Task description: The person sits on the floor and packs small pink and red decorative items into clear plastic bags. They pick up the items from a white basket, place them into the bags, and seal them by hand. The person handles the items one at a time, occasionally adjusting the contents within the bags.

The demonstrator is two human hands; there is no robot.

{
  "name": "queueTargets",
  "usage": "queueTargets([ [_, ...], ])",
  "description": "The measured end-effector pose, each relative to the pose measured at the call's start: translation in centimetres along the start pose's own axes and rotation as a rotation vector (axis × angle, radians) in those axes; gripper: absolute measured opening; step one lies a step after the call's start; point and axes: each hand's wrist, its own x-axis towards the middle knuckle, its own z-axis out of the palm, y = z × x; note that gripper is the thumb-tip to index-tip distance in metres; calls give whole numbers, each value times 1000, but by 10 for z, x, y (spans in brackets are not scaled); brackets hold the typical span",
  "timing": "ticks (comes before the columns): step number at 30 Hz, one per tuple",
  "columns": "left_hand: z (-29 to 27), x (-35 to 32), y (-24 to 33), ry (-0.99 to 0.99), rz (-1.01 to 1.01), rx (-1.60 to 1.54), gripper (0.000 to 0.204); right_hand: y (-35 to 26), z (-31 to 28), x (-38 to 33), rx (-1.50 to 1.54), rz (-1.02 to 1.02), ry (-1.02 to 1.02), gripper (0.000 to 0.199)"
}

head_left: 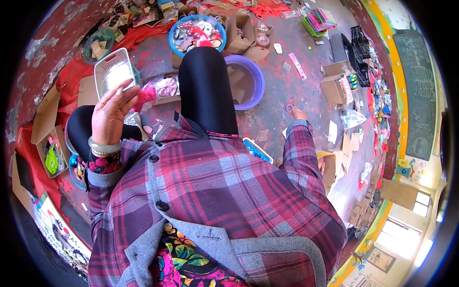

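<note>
My left hand (111, 116), with a pale bangle at the wrist, is raised over my left knee. Its fingers are stretched out and I see nothing held in them. Just beyond the fingertips stands a white plastic basket (99, 76) with white, flat contents. My right hand (299, 114) reaches out to the right, low over the floor, its fingers closed at a small purple ring-shaped thing (289, 108). The sleeve and the back of the hand hide part of the grip. Between my knee and that hand is a purple basin (260, 81).
Ahead is a blue basin (224, 36) full of colourful hair accessories, beside open cardboard boxes (239, 33). Pink and green baskets (319, 23) are stacked farther off. At right are a carton (333, 89) and a plastic bag (352, 118). An open box (45, 115) stands at left.
</note>
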Motion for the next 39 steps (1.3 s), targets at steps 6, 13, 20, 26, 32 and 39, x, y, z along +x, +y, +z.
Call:
queueTargets([
  [6, -10, 11, -13, -95, 10, -61, 34, 92, -33, 72, -334, -127, 106, 28],
  [13, -4, 4, -3, -35, -1, 21, 34, 21, -7, 1, -32, 72, 174, 39],
  [20, -9, -2, 0, -54, -1, -46, 36, -69, -19, -20, 542, -88, -74, 29],
  [26, 3, -5, 18, -126, -30, -204, 33, -288, -25, -210, 877, -651, -522, 42],
  [32, 9, -20, 28, -135, -30, -235, 34, -382, 2, -327, 767, -925, -1022, 56],
  [39, -3, -31, 35, -88, -4, -233, 33, -402, 22, -349, 727, -957, -996, 17],
])
